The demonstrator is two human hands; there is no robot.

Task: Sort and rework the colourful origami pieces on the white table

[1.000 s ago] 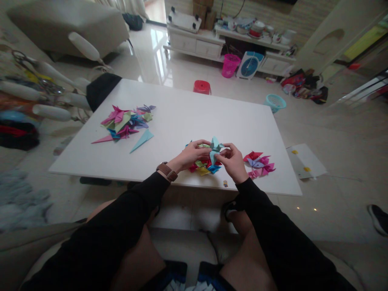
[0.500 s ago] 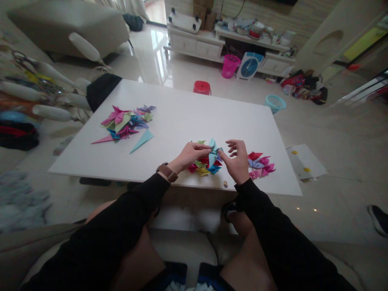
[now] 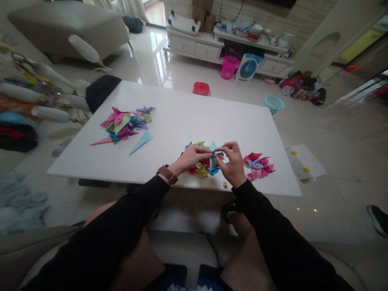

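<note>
A light-blue origami crane (image 3: 213,161) is held between both hands above the table's near side. My left hand (image 3: 195,157), with a brown-strapped watch at the wrist, pinches it from the left. From the right, the thumb and fingers of my right hand (image 3: 232,161) close on it. Beneath the hands lies a pile of colourful folded paper cranes (image 3: 202,171), partly covered by them. Just right of my right hand is a smaller group of red, purple and pink cranes (image 3: 259,165).
On the white table (image 3: 182,115), a larger heap of paper cranes (image 3: 123,123) lies at left, beside a light-blue folded paper piece (image 3: 142,142). A red stool (image 3: 201,88) and a blue basket (image 3: 274,104) stand past the far and right edges. A black cloth (image 3: 103,91) covers the far left corner.
My right hand has moved slightly left and its raised fingers have come down onto the crane. My left hand keeps its pinch almost in place.
</note>
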